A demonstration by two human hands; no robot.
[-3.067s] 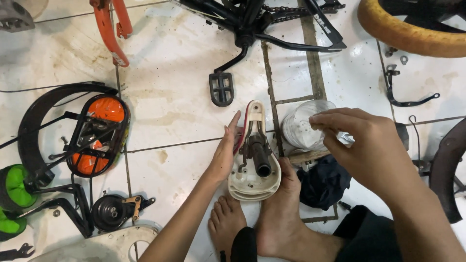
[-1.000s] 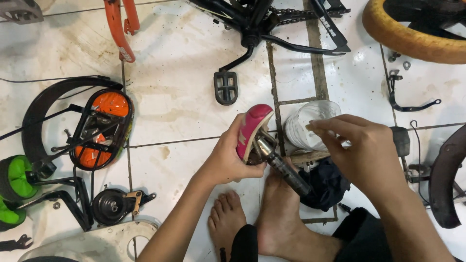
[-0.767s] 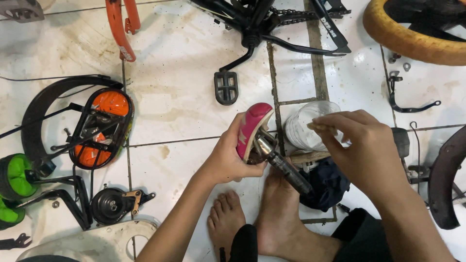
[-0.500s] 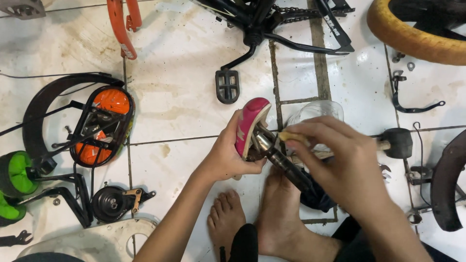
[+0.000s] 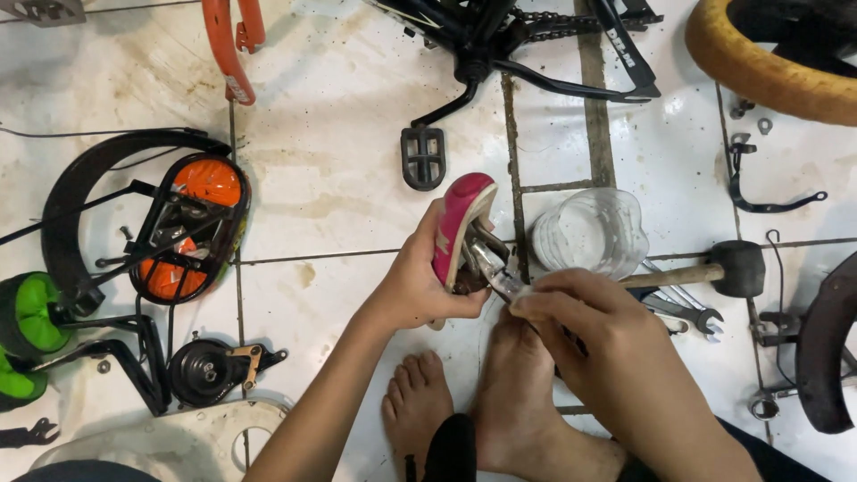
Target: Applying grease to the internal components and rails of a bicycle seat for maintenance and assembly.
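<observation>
My left hand (image 5: 420, 286) grips a small pink bicycle saddle (image 5: 457, 228), held on its side with the underside facing right. My right hand (image 5: 594, 335) is closed on a metal wrench (image 5: 500, 278) whose head sits at the clamp under the saddle. Both hands work just above my bare feet (image 5: 482, 411) on the white tiled floor. The saddle post is hidden behind my right hand.
A clear plastic container (image 5: 591, 232), a black rubber mallet (image 5: 728, 268) and spanners (image 5: 683, 312) lie to the right. A black bicycle frame with pedal (image 5: 424, 156) lies ahead; an orange fork (image 5: 228, 49), orange chain guard (image 5: 187, 228), green training wheels (image 5: 31, 312) and a yellow tyre (image 5: 768, 62) surround.
The saddle was turned from lying flat to standing on its side in my left hand. My right hand came down from beside the container onto the clamp with the wrench, uncovering the mallet.
</observation>
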